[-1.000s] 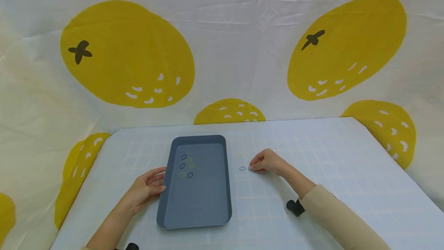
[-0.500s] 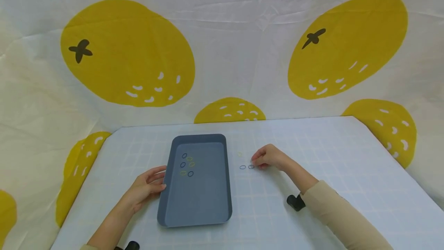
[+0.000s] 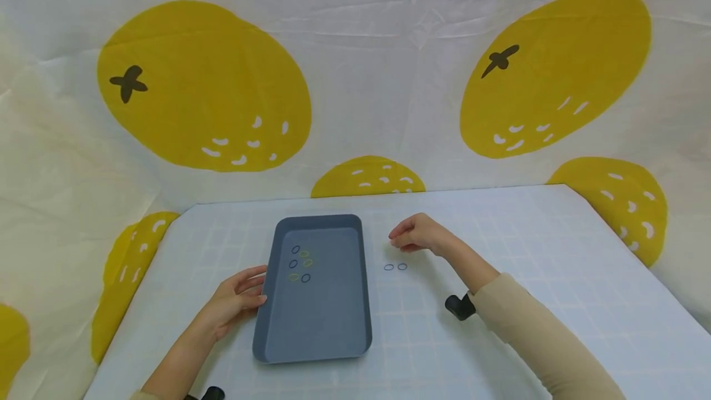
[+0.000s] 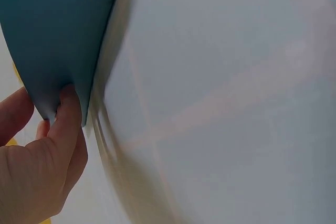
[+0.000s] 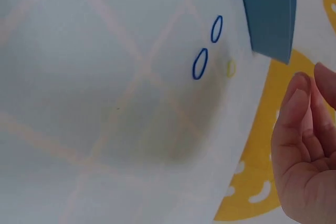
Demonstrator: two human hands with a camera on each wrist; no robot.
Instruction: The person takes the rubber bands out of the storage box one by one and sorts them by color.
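Observation:
A blue-grey tray (image 3: 313, 320) lies on the table, holding dark blue and yellow thin loops (image 3: 306, 278) that look like small rubber bands. Against the tray's left side rest the thumb and fingers of my left hand (image 3: 233, 302). To the right of the tray, my right hand (image 3: 422, 234) hovers over the cloth with bent fingers, thumb and fingertip slightly apart, nothing visible between them. Two dark blue loops (image 5: 200, 64) lie on the cloth nearer me than this hand. One yellow loop (image 5: 231, 68) shows in the right wrist view; in the head view the right hand hides it.
A pale checked cloth (image 3: 500, 233) covers the table. Behind it hangs a white sheet (image 3: 383, 91) printed with large yellow fruit. Black wrist camera mounts (image 3: 460, 307) stick out by the sleeves.
My right hand has moved from beside the two blue loops up and left, above the yellow loop's spot. The right blue loop, earlier partly covered, now shows fully. My left hand and the tray stay put.

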